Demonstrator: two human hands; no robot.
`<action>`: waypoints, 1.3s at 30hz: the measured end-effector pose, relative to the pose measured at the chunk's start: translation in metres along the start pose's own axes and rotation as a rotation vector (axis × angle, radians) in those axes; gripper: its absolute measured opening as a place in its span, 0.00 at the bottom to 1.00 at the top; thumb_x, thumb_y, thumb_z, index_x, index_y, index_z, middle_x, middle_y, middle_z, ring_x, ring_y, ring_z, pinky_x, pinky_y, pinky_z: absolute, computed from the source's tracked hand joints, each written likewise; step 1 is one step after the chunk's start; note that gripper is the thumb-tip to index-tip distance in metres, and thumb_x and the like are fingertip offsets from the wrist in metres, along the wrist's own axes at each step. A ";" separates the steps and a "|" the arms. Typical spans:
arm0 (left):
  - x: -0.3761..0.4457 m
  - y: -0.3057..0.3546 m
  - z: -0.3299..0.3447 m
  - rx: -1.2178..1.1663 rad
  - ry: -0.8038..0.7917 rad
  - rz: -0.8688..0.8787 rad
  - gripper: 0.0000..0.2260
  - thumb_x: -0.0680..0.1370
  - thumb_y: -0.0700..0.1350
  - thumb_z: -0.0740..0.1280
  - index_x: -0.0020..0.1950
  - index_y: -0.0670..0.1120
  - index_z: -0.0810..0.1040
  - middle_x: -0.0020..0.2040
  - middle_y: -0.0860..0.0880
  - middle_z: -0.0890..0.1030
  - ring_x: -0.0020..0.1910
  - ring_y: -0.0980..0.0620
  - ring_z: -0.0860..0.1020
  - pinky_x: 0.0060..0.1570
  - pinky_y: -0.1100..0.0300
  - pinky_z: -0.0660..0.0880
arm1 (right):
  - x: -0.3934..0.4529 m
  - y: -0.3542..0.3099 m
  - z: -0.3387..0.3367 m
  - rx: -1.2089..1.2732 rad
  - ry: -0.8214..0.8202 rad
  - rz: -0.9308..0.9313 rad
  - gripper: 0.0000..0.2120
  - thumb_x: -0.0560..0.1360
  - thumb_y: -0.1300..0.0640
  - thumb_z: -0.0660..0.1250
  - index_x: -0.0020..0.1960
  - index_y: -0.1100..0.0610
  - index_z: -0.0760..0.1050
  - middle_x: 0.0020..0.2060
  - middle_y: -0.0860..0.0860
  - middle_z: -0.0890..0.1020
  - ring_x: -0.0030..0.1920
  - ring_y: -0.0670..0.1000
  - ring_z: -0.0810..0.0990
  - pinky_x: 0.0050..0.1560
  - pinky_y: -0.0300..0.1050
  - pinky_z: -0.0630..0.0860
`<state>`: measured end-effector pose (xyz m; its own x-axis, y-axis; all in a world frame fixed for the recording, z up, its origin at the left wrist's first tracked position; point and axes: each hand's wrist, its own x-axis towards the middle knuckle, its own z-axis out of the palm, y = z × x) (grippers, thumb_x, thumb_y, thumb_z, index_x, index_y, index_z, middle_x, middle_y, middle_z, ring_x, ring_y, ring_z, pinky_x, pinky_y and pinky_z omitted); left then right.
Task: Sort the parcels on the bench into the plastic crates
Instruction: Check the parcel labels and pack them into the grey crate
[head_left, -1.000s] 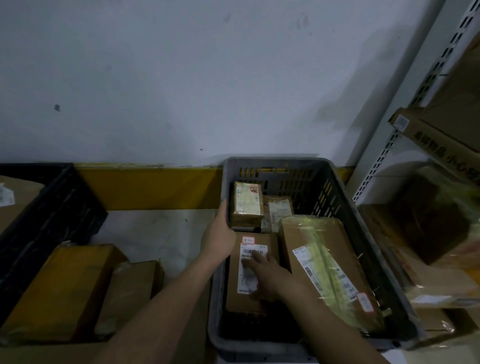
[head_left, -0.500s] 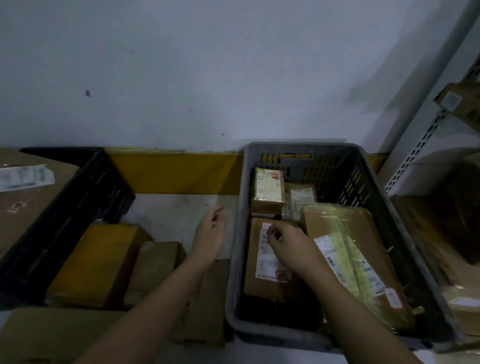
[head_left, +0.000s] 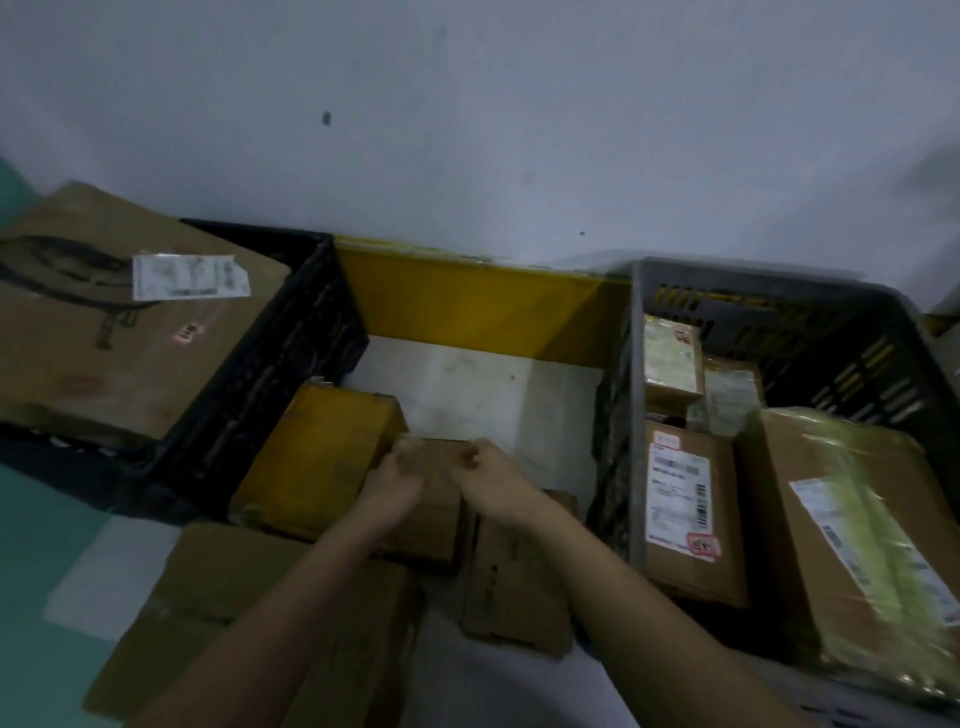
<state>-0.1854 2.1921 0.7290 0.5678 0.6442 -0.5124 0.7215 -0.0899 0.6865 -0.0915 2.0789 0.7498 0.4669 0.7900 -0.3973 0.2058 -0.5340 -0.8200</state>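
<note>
A grey plastic crate on the right holds several parcels, among them a labelled brown box and a large box wrapped in yellow tape. A black crate on the left holds one large cardboard box. Between the crates, on the bench, lie a yellow-taped parcel and a small brown parcel. My left hand and my right hand both rest on the far end of the small brown parcel, fingers curled over its edge. The image is blurred, so the grip is unclear.
Two flat cardboard boxes lie near me on the bench, one at lower left, one at centre. A yellow strip runs along the white wall behind the bench. Bare white bench top shows between the crates.
My right hand has left the grey crate and moved left; both hands now meet on the small brown parcel. The view has swung left, bringing the black crate's big box into sight.
</note>
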 end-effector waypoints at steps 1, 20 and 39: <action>0.003 -0.003 -0.001 0.011 -0.026 -0.001 0.12 0.84 0.46 0.59 0.65 0.45 0.74 0.57 0.47 0.77 0.56 0.45 0.76 0.57 0.51 0.73 | 0.009 0.005 0.012 -0.012 -0.073 0.005 0.13 0.83 0.55 0.58 0.65 0.58 0.72 0.57 0.55 0.79 0.57 0.56 0.78 0.58 0.48 0.76; 0.008 0.040 -0.038 -0.646 0.234 0.134 0.11 0.81 0.40 0.61 0.61 0.45 0.80 0.53 0.46 0.83 0.51 0.47 0.82 0.53 0.49 0.80 | 0.032 -0.036 -0.007 0.499 0.488 0.039 0.17 0.80 0.54 0.66 0.66 0.48 0.65 0.59 0.48 0.76 0.55 0.51 0.79 0.45 0.44 0.78; -0.018 0.090 -0.055 -1.104 -0.428 0.131 0.27 0.74 0.66 0.65 0.64 0.48 0.80 0.63 0.41 0.81 0.60 0.41 0.80 0.60 0.40 0.74 | -0.021 -0.049 -0.083 1.191 -0.013 0.203 0.10 0.83 0.60 0.59 0.56 0.62 0.78 0.47 0.60 0.83 0.47 0.55 0.81 0.34 0.45 0.84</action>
<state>-0.1523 2.2138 0.8285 0.8490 0.3539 -0.3923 0.0365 0.7015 0.7117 -0.0402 2.0641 0.8326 0.3890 0.7302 -0.5616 -0.7950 -0.0420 -0.6052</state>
